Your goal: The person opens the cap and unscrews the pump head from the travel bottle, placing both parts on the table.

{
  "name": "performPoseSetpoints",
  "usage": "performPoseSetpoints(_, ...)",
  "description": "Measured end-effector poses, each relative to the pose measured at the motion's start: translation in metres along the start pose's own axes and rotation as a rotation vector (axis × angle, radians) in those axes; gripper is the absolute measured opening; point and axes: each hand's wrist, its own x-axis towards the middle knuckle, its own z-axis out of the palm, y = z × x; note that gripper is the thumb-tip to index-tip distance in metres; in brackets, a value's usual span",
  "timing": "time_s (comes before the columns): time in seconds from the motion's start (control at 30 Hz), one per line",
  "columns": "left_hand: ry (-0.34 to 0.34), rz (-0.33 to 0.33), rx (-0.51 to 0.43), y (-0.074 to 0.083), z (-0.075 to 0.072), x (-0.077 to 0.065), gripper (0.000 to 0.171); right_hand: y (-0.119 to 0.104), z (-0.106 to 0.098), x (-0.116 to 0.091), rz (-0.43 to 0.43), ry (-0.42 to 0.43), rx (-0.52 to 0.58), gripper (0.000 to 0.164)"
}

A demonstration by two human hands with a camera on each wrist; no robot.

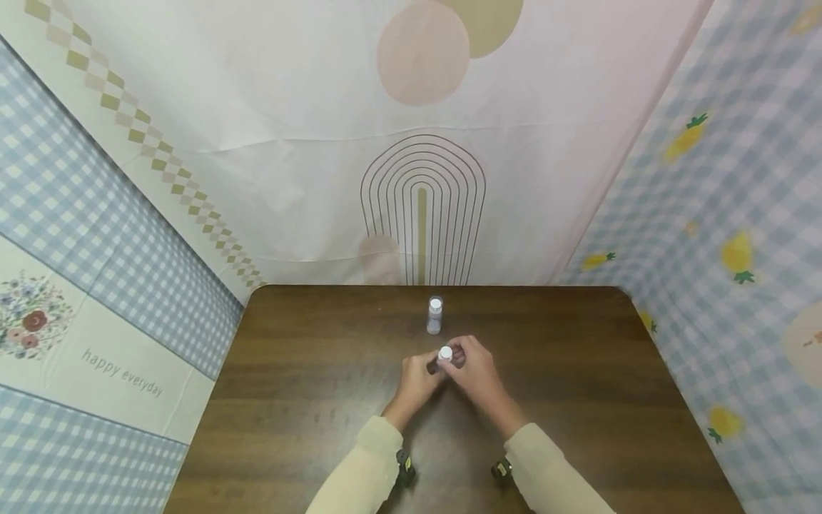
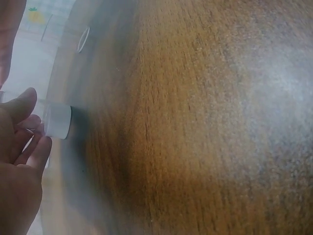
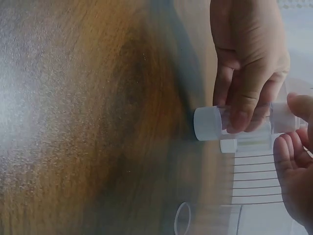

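Observation:
Both hands are on a small clear bottle with a white base (image 3: 208,123) and a white top (image 1: 445,353), held upright close over the table. My left hand (image 1: 419,382) grips its clear body, thumb and fingers on either side, as the right wrist view shows. My right hand (image 1: 478,371) pinches the white top between thumb and fingers. Beside the bottle, on the right hand's side, a clear cap (image 2: 84,39) stands on the table, its round rim down. A second clear bottle (image 1: 434,315) with white parts stands upright just behind the hands.
The brown wooden table (image 1: 308,371) has rounded far corners. A patterned cloth (image 1: 289,200) hangs along its far edge, with checked cloths (image 1: 693,285) at the sides. A dark wrist device (image 1: 406,467) sits at each sleeve.

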Motion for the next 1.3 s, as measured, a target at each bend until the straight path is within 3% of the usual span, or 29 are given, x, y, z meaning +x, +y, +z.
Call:
performPoseSetpoints(0.2, 0.006, 0.009, 0.003, 0.0023, -0.0005, 0.0005, 0.039, 0.0041, 0.0021, -0.0011, -0.017, 0.018, 0.037, 0.033)
performPoseSetpoints(0.43, 0.013, -0.014, -0.007, 0.0042, 0.0000, 0.0031, 0.039, 0.0048, -0.0022, 0.0007, -0.019, -0.035, 0.149, 0.035)
performPoseSetpoints(0.7, 0.009, -0.040, 0.000, 0.0023, 0.0018, 0.0033, 0.042, 0.0012, -0.0046, 0.0004, 0.027, -0.046, 0.107, 0.046)
performPoseSetpoints(0.97, 0.030, -0.022, -0.002, 0.0024, 0.0004, 0.0030, 0.043, -0.0046, 0.0012, 0.0042, 0.136, -0.022, 0.050, 0.040)
performPoseSetpoints(1.3, 0.002, -0.024, 0.034, 0.0034, 0.0014, 0.0040, 0.042, -0.0020, 0.0018, 0.0036, 0.116, -0.018, 0.058, 0.032)
